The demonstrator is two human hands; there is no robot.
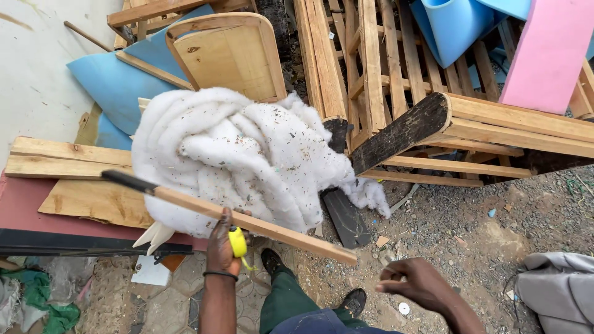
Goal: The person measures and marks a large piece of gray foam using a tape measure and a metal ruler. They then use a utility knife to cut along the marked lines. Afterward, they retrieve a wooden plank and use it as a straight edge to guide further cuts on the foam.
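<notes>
Two hands show at the bottom of the head view. The left hand is closed around a long wooden slat and, against the same palm, a small yellow object whose kind cannot be told. The slat runs on a slant from a dark, blackened end at upper left down to a pale end at lower right, crossing just in front of a big bundle of white wadding. The wadding is flecked with dark bits and lies heaped over a red-topped worktop and rough boards. The right hand hangs apart from the slat, low over the gravel ground, fingers loosely curled and holding nothing. Behind the wadding lie a curved wooden chair back and blue foam sheets. To the right stand slatted wooden frames, with a pink foam block leaning above them. Grey cloth lies at lower right.
</notes>
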